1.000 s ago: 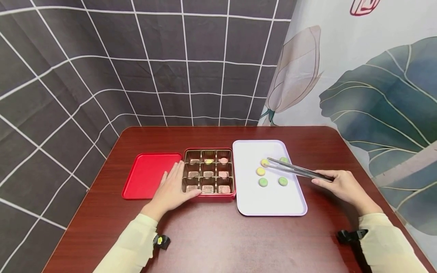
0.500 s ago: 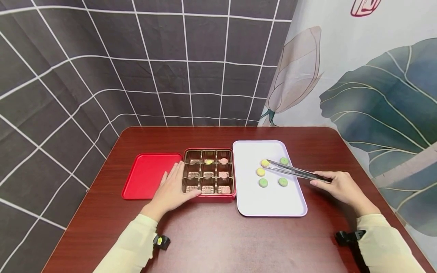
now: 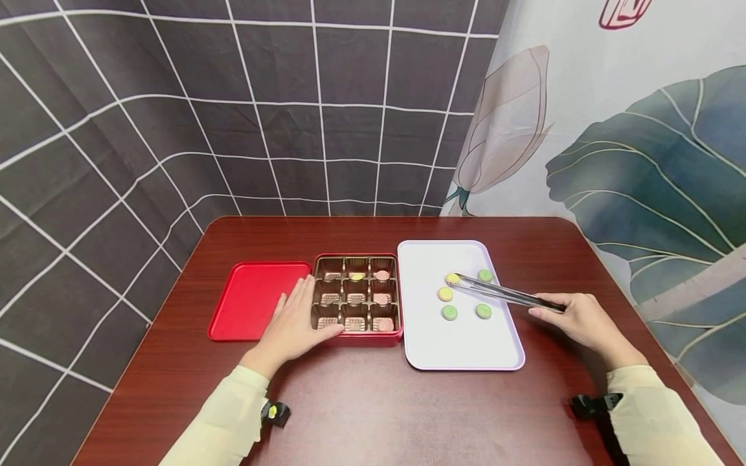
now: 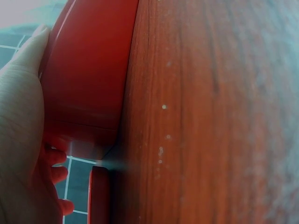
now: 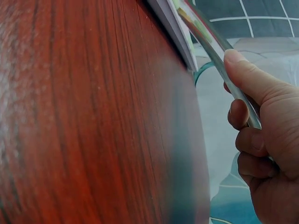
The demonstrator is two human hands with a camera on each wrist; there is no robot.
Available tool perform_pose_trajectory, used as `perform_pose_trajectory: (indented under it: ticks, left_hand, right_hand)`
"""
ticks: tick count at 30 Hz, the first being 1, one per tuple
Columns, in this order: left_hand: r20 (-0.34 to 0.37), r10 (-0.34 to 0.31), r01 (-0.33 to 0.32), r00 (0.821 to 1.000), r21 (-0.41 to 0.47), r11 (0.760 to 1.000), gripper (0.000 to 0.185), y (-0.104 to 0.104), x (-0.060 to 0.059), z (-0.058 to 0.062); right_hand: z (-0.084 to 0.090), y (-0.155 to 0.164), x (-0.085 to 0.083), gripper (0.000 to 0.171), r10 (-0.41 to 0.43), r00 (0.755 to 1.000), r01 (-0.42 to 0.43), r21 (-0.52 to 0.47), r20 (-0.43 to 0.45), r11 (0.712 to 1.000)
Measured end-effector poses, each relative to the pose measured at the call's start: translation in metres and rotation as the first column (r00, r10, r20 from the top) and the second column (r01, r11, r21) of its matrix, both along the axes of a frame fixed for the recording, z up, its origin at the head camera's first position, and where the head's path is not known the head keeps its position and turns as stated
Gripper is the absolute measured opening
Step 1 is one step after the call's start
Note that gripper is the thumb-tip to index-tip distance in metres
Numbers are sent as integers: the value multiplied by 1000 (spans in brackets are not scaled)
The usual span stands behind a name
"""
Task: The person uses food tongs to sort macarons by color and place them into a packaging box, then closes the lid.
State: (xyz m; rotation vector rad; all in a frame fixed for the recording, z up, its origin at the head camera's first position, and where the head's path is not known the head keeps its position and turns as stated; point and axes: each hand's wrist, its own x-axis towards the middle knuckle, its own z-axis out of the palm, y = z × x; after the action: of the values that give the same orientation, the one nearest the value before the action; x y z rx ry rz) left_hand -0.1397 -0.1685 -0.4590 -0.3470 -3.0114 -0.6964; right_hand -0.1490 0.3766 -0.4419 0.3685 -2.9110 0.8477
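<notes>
On the white tray (image 3: 425,336), the tongs' (image 3: 501,293) tips are closing on a yellow sweet (image 3: 452,279) at the far end of the cluster; whether they're actually pinching it yet is too small to tell. Right hand (image 3: 579,320) is gripping the tongs' near end, thumb on top and fingers (image 5: 243,114) curling under, as the right wrist view is showing, likely so the long arms are reaching in without the hand crossing over the other sweets. A second yellow sweet (image 3: 445,294) is lying just beside the first, with three green ones (image 3: 449,312) around them, all still on the tray.

Left hand (image 3: 294,323) is lying flat, fingers straight and relaxed, holding nothing, pressing against the red box's (image 3: 361,335) left side and near corner, apparently steadying it so it isn't sliding. Inside, the brown insert is showing nine cells; a yellow piece is sitting in the far middle cell and pink pieces down the right column. Red lid (image 3: 250,301) is lying upturned left of the box, touching it. Everything is sitting on the dark wood bench (image 3: 373,408).
</notes>
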Motion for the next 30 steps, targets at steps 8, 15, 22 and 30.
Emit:
perform_pose_trajectory:
  ticks: [8,15,22,30]
  left_hand:
    - [9,0,0,1000,2,1000,115,-1,0,0]
    - [7,1,-1,1000,6,1000,116,0,0,0]
    - [-7,2,-2,1000,7,1000,116,0,1,0]
    - [3,0,0,1000,8,1000,115,0,1,0]
  right_hand:
    - [2,-1,1,40,-4,1000,4,0,13,1000]
    - [3,-2,1,39,-7,1000,7,5,-2,1000]
    - [5,-2,1,38,-11,1000,11,14,-12,1000]
    - [7,-4,1,37,-15,999,15,7,-33,1000]
